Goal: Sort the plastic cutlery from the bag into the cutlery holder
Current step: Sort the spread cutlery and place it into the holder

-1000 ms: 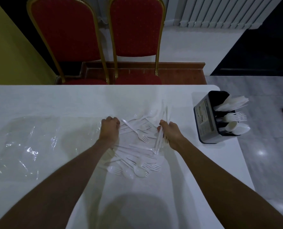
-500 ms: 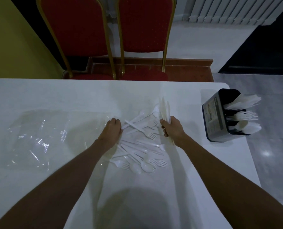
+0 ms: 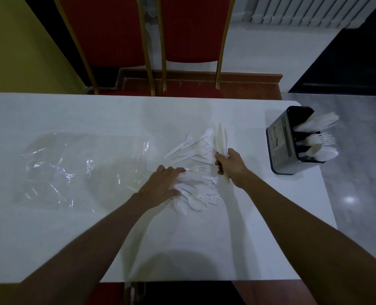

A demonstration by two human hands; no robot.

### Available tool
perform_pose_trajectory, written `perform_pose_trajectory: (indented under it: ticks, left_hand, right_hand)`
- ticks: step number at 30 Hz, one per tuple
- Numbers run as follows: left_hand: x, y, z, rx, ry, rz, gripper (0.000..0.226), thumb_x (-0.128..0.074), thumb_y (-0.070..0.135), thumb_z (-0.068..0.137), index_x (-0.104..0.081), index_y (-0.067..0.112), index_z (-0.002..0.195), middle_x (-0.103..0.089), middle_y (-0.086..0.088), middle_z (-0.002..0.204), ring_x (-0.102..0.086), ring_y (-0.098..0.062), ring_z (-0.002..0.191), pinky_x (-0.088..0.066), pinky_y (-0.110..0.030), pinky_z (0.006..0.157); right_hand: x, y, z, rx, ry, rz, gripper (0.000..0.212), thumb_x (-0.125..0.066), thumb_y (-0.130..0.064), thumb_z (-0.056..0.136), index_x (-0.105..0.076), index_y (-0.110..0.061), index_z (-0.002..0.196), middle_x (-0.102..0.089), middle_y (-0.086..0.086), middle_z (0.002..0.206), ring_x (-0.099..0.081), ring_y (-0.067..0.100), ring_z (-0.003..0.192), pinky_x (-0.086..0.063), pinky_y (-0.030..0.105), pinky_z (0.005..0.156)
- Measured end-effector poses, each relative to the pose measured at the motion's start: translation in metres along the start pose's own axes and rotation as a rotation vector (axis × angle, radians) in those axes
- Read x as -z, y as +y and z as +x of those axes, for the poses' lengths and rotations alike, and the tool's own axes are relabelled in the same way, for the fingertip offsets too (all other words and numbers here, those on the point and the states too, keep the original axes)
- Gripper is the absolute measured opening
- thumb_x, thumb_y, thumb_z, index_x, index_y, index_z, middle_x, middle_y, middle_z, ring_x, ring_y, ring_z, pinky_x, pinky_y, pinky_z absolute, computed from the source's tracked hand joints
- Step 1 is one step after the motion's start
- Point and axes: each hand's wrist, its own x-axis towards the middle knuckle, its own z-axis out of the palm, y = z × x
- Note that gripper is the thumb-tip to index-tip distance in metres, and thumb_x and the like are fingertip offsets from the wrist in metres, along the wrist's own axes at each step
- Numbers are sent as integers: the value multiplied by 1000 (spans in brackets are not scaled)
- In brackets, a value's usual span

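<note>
Head view: the right hand [image 3: 232, 165] grips a bundle of white plastic knives [image 3: 220, 139] upright, while the left hand [image 3: 162, 186], fingers spread flat, rests on the loose pile of forks and spoons [image 3: 195, 172] mid-tabletop. The clear bag [image 3: 77, 168] lies toward the left edge; the black cutlery holder [image 3: 286, 142], partly filled, stands at the far right corner of the table [image 3: 94, 113].
</note>
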Motion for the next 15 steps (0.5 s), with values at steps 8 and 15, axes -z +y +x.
perform_pose_trajectory:
  ticks: [8, 15]
  left_hand:
    - [-12, 7, 4, 102, 230, 17, 17, -63, 22, 84, -62, 10, 73, -58, -3, 75, -38, -12, 74, -35, -25, 65]
    - [-10, -2, 5, 514, 295, -246, 26, -66, 24, 84, -51, 9, 70, -53, -9, 69, -55, -30, 68, -39, -30, 60]
  right_hand:
    - [17, 12, -5, -22, 22, -7, 17, -55, -17, 96, -50, -4, 106, -56, 7, 75, -49, 15, 62, -49, 25, 56]
    - [22, 17, -6, -29, 27, 3, 16, -54, -17, 97, -51, -6, 109, -58, 7, 77, -50, 15, 63, -50, 25, 57]
